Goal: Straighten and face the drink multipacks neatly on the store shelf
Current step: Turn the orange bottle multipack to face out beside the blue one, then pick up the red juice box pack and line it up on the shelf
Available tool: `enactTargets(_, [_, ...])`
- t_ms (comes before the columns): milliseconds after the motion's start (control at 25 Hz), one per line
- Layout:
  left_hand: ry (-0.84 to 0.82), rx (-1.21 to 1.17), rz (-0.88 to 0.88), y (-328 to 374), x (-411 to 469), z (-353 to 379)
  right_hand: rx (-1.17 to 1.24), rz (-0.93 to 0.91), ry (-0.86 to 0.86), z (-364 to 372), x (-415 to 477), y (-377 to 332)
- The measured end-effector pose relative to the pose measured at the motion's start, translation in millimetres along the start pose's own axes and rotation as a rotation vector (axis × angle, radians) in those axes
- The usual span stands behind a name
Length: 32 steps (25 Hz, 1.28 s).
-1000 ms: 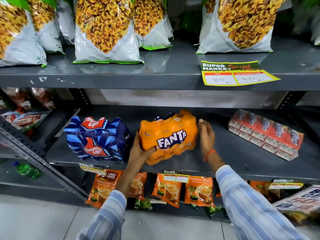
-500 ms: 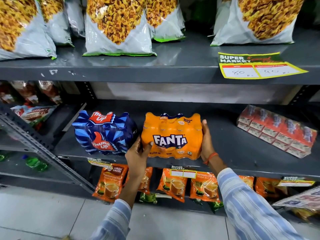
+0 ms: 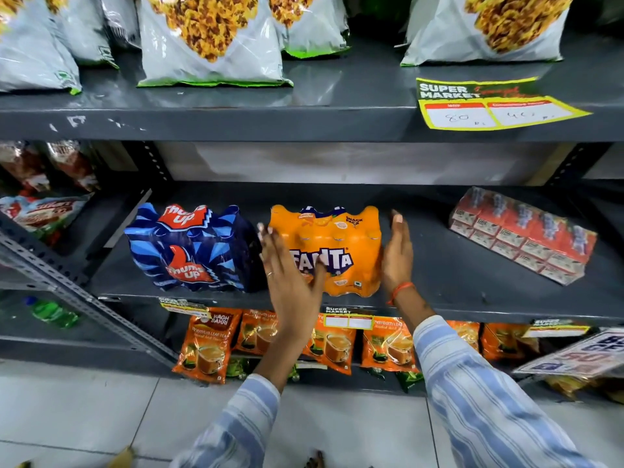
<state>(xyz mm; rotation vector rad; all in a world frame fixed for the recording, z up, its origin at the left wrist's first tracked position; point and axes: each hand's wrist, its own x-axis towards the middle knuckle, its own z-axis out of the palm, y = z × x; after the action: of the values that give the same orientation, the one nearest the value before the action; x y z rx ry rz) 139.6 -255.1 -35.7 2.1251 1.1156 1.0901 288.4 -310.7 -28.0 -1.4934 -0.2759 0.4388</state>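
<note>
An orange Fanta multipack (image 3: 341, 244) stands upright on the middle grey shelf (image 3: 439, 295), its logo facing me. Right beside it on the left stands a blue Thums Up multipack (image 3: 189, 248), also label-forward. My left hand (image 3: 290, 278) hovers flat in front of the Fanta pack's left side, fingers spread, holding nothing. My right hand (image 3: 396, 255) is open beside the pack's right edge, palm toward it. Further right, a red pack of small drink cartons (image 3: 520, 238) lies at an angle.
Large snack bags (image 3: 209, 38) fill the upper shelf, with a yellow price tag (image 3: 489, 106) on its edge. Orange tea pouches (image 3: 206, 342) hang below the middle shelf. A slanted metal brace (image 3: 77, 295) crosses at left. White floor tiles (image 3: 84, 410) lie beneath.
The Fanta pack went from tilted in both hands to standing square on the shelf. Both hands have let go and opened.
</note>
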Motion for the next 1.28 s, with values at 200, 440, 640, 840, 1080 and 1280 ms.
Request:
enactTargets(200, [-0.058,0.026,0.258,69.3,-0.1,44.9,-0.299,-0.477,0.151,-50.0,17.1,-23.8])
enactTargets(440, [-0.242,-0.038,0.327,152.7,-3.3,146.9,-0.771,-0.48,0.203,-185.4,69.0,-2.1])
enactTargets(640, [-0.568,-0.079,-0.042,172.0,37.7,226.7,-0.723,-0.034,0.413,-292.4,119.0,24.2])
enactTargets(840, [-0.864,-0.291,-0.301,177.4,53.3,256.0,-0.327,0.134,0.29,-314.5,147.9,23.3])
enactTargets(1080, [-0.669,-0.62,-0.505,157.6,44.3,293.8,-0.377,0.119,0.269,-320.3,141.0,24.1])
enactTargets(1280, [-0.677,-0.687,-0.473,143.4,22.1,262.7,-0.27,-0.122,0.093,-335.1,111.5,39.1])
